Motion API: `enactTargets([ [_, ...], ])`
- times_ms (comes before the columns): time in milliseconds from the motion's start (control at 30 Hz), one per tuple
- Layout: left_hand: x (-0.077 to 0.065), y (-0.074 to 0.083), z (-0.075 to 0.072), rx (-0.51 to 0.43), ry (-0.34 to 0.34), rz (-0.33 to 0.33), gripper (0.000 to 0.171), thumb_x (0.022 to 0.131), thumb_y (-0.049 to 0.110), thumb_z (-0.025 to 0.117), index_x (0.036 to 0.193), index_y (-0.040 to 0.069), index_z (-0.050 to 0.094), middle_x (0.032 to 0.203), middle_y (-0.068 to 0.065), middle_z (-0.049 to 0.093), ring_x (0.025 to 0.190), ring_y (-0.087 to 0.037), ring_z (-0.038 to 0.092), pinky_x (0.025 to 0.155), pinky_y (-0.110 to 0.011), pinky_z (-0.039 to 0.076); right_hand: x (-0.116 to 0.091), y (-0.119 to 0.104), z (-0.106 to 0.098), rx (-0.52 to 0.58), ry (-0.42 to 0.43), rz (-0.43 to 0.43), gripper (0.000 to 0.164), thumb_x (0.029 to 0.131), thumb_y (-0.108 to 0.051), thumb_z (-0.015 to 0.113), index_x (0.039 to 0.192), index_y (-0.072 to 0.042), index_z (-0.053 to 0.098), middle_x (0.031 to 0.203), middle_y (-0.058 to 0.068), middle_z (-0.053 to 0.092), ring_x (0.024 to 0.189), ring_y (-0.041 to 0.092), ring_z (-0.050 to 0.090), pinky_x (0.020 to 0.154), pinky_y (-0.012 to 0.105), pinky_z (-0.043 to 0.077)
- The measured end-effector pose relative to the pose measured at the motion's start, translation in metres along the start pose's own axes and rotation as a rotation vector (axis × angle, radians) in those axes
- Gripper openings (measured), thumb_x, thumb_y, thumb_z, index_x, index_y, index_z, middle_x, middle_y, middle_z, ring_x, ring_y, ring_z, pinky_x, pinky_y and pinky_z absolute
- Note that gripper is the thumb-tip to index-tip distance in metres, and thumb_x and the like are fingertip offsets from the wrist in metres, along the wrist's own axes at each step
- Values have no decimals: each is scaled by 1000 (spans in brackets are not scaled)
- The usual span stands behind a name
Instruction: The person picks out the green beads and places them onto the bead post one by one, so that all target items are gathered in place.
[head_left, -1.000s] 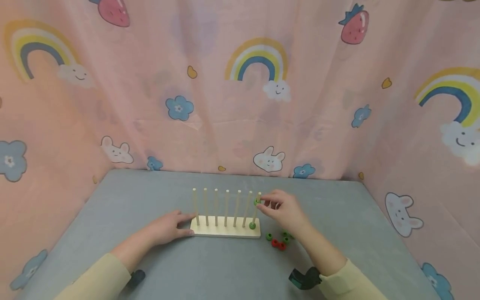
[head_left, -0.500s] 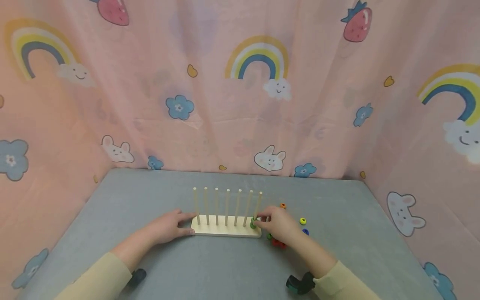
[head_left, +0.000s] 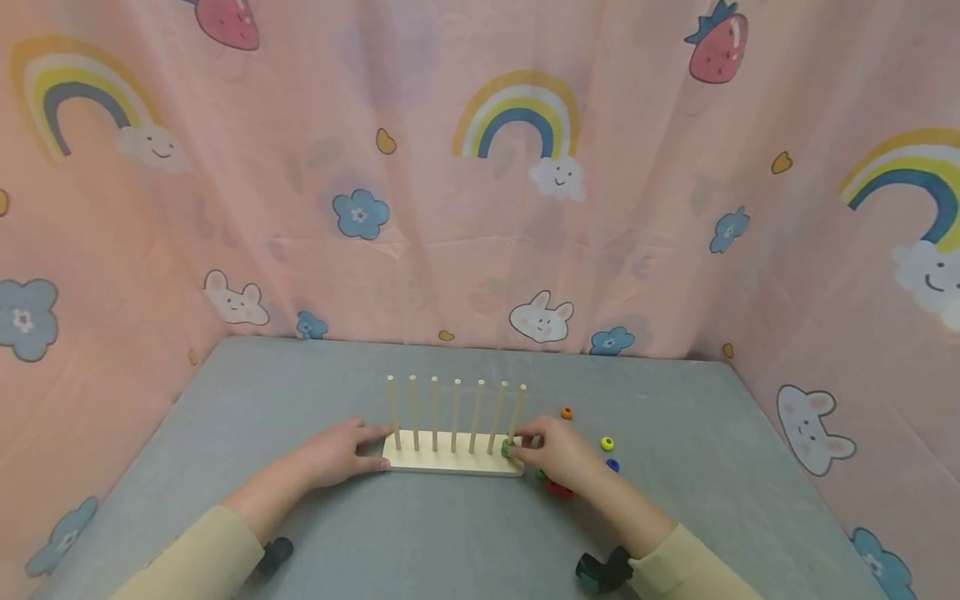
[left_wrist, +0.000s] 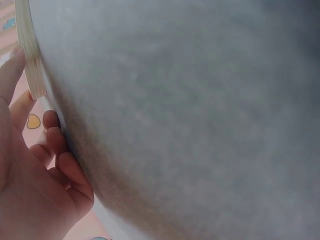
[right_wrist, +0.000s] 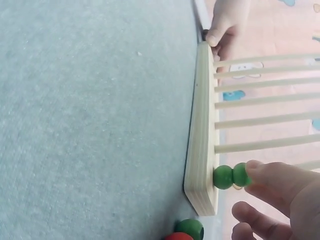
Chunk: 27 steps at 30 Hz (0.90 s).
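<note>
Clock directions are as seen in the head view; rack [head_left: 442, 463] sits on the grey table [head_left: 420, 533], long side across, seven pegs [head_left: 457, 417] in a row along its base; left hand [head_left: 339, 454] at the rack's nine o'clock end, thumb at the near corner, index finger at the far one, gripping that end between them; its other fingers curl loosely, seen in the left wrist view.

Right hand [head_left: 557, 450] at the rack's three o'clock end, thumb and index finger pinching the upper bead [right_wrist: 241, 174], green; that bead is low on the three o'clock end peg, touching the lower bead [right_wrist: 223, 177], also green, which sits against the base; right hand's other fingers bend, clear of the beads in the right wrist view.

Loose beads lie on the table around the right hand; orange bead [head_left: 567, 412] toward twelve o'clock of it; yellow bead [head_left: 607, 444] at three; blue bead [head_left: 613, 465] between three and four, near the yellow one; red bead [right_wrist: 179, 236] toward six, partly cut off in the right wrist view, beside a loose green bead [right_wrist: 190, 228] near the rack's end; exact count of reds and greens there hidden by the hand.

Both sleeves [head_left: 198, 554] pale yellow-green; dark gadget [head_left: 274, 554] by the left wrist, another dark gadget [head_left: 602, 570] by the right; pink curtain [head_left: 480, 258] behind the table from ten to two o'clock, printed with rainbows, clouds, strawberries, blue flowers and rabbits.
</note>
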<state>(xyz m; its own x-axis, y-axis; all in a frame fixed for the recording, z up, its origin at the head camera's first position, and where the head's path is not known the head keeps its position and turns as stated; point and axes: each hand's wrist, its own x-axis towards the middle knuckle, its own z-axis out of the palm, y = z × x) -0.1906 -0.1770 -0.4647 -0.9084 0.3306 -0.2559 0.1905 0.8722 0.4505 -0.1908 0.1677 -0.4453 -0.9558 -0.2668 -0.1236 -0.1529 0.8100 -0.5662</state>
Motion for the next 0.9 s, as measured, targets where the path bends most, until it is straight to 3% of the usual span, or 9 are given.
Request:
enactTargets([
  [200, 1, -3, 2, -19, 8, 10, 65, 85, 53, 72, 143, 27, 56, 96, 2, 52, 80, -17, 47, 76, -41, 42, -5, 3, -10, 12, 18, 1, 18, 88, -27, 77, 105, -23, 78, 85, -9, 61, 74, 13, 52, 59, 31, 45],
  [333, 0, -4, 1, -31, 9, 7, 66, 85, 52, 73, 143, 26, 56, 97, 1, 53, 82, -17, 48, 79, -43, 44, -10, 11, -21, 2, 33, -21, 21, 89, -22, 76, 109, -21, 78, 85, -9, 59, 72, 13, 50, 58, 30, 43],
  [600, 1, -2, 2, -15, 2, -1, 66, 84, 53, 73, 142, 28, 56, 97, 1, 53, 82, -17, 49, 78, -44, 44, -30, 41, -47, -6, 62, -13, 27, 90, -22, 75, 115, -15, 76, 86, -7, 60, 72, 15, 48, 58, 30, 42],
  [900, -1, -1, 1, -10, 9, -1, 66, 84, 56, 72, 142, 27, 57, 104, 0, 56, 88, -17, 53, 84, -48, 46, -53, 74, -67, -49, 98, 22, 24, 89, -21, 76, 111, -12, 77, 86, -6, 62, 71, 16, 48, 57, 29, 40],
])
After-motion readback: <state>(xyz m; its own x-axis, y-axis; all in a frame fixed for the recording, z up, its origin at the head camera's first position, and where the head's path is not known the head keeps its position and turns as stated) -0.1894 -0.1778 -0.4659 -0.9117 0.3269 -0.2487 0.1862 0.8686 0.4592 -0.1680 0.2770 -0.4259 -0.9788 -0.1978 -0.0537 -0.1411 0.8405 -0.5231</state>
